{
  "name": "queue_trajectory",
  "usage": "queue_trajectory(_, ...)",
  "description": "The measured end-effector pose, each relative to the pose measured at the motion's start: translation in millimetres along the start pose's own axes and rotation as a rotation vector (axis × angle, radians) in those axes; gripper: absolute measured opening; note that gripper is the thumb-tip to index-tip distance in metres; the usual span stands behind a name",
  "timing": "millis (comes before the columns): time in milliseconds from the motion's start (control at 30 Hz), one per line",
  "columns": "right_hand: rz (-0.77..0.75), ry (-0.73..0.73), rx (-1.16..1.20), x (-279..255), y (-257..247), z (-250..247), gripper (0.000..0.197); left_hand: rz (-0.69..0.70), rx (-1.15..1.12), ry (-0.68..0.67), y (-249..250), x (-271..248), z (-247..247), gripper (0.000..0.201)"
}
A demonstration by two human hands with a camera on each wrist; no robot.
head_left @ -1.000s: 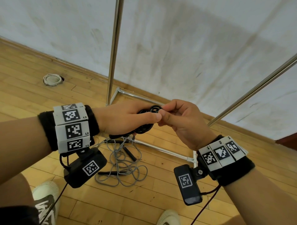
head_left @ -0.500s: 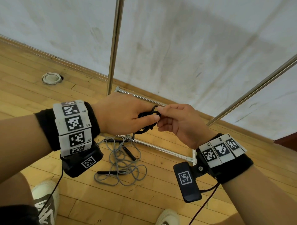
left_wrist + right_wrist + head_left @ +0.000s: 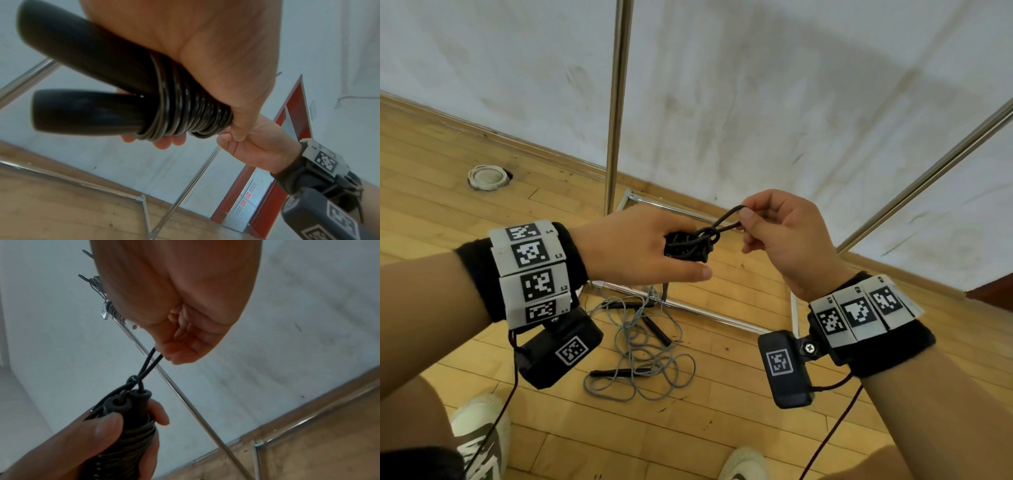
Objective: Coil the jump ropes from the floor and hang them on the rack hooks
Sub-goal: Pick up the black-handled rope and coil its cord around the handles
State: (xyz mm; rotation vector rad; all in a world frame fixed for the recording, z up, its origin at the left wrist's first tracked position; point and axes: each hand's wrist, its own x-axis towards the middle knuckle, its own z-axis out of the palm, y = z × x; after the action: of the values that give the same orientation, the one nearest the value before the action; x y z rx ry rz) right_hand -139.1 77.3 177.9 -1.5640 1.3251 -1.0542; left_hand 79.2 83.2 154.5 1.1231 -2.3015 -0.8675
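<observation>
Left grip clasps the coiled black rope; right grip pinches its loop, clear of the rack.

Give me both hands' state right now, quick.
Left hand: closed around the coiled black jump rope, handles together.
Right hand: pinching the rope loop pulled from the bundle.

Left hand is wrapped round the coiled rope, right hand just to its right, pinching a loop sticking out of it. Below them another rope lies on the floor, at the rack base, wall behind.
</observation>
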Motion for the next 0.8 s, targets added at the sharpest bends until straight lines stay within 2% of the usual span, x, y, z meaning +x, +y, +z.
queue_trajectory(133, -0.077, 0.077, -0.084, 5.5, -2.1, -10.3, 0.016, -0.024, -0.039, 0.035, -4.6, 5.0, -1.8, 0.034)
queue_trajectory(267, -0.087, 0.1, -0.109, 7.5, -2.2, -14.1, 0.017, -0.02, -0.061, 0.044, -5.3, 8.8, -2.3, 0.027)
queue_trajectory(400, -0.049, 0.046, -0.215, 6.5, 0.8, -10.2, 0.019, -0.018, -0.116, 0.014, -9.3, 8.5, -1.8, 0.052)
queue_trajectory(467, -0.034, 0.018, -0.23, 5.5, 1.9, -7.1, 0.016, -0.019, -0.044, -0.048, -10.7, 7.7, -2.0, 0.046)
queue_trajectory(567, -0.007, -0.001, -0.17, 3.6, 1.7, -3.2, 0.012, -0.005, -0.044, -0.065, -5.3, 6.2, 0.4, 0.017)
queue_trajectory(633, 0.005, -0.01, -0.122, 2.9, 0.5, -3.3, 0.012, 0.004, -0.041, -0.019, -0.6, 7.4, 4.6, 0.044)
queue_trajectory(667, 0.006, -0.014, -0.106, 2.6, -0.2, -3.8, 0.011, -0.018, -0.057, 0.013, 0.0, 8.5, 6.1, 0.049)
queue_trajectory(800, -0.045, 0.002, -0.154, 2.9, -4.7, -5.3, 0.013, -0.106, -0.18, 0.07, -6.0, 12.8, 6.0, 0.031)
